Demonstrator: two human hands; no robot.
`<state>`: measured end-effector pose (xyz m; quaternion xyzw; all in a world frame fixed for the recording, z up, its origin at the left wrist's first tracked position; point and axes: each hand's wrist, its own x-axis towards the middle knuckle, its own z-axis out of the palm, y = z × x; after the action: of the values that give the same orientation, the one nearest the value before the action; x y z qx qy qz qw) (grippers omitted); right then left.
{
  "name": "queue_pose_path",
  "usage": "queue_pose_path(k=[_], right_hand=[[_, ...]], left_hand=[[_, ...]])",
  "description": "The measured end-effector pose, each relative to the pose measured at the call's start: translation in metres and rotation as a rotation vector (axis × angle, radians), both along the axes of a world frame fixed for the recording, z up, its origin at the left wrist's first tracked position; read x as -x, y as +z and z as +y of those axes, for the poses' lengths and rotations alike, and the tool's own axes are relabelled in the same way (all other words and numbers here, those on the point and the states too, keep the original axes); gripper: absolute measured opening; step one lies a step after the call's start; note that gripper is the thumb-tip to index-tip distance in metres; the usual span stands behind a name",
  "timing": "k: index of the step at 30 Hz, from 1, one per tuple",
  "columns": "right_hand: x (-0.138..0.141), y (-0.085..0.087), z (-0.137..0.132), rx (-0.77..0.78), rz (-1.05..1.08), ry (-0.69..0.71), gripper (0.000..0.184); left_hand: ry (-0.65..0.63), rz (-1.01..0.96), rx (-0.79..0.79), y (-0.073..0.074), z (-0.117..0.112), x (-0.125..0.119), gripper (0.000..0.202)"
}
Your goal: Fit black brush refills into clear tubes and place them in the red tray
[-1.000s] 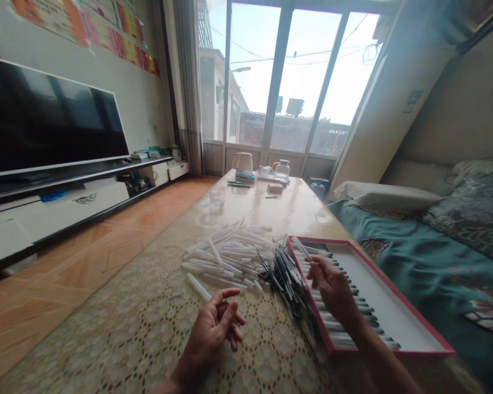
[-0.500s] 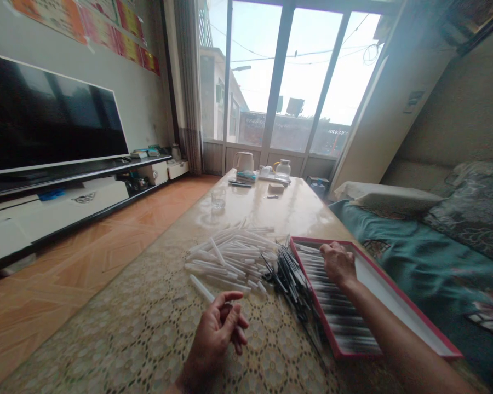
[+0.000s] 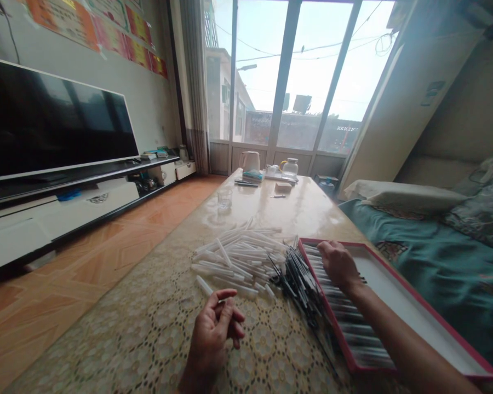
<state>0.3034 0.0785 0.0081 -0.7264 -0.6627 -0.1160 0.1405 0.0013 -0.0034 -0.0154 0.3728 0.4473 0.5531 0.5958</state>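
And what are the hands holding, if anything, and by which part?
The left hand holds nothing visible. Whether the right hand grips anything in the red-rimmed box cannot be told; its grip is hidden.

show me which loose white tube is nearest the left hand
The white tube running up behind the left hand; the others, in the pile, lie farther off.

1 bare left hand [image 3: 216, 332] and 1 bare right hand [image 3: 339, 266]. On 1 desk [image 3: 148, 334] with a cream flower-patterned cover: 1 shallow white box [image 3: 406, 301] with a red rim, 1 heap of slim white tubes [image 3: 238, 260] and 1 bundle of thin black sticks [image 3: 302, 278], both too overlapped to count. 1 row of slim pale-and-dark sticks [image 3: 357, 323], partly hidden and uncountable. 1 clear glass tumbler [image 3: 224, 200], 1 yellow-handled clear jug [image 3: 290, 167], 1 black white-framed television [image 3: 57, 123].
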Motion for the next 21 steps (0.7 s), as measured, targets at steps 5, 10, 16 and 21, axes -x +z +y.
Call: queue_pose_path(k=[5,10,16,21], right_hand=[[0.048,-0.002,-0.004,-0.014,0.061,0.153,0.021],[0.073,-0.006,0.016,0.010,0.073,0.158,0.023],[0.080,-0.008,0.040,0.048,0.043,0.083,0.025],[0.078,-0.011,0.034,0.020,0.087,0.062,0.011]], left_hand=[[0.163,-0.032,-0.034,0.004,0.006,0.007,0.036],[0.204,-0.044,0.018,0.004,0.011,0.011,0.032],[0.184,-0.043,0.021,0.004,0.010,0.011,0.034],[0.176,-0.044,-0.007,0.005,0.008,0.010,0.035]])
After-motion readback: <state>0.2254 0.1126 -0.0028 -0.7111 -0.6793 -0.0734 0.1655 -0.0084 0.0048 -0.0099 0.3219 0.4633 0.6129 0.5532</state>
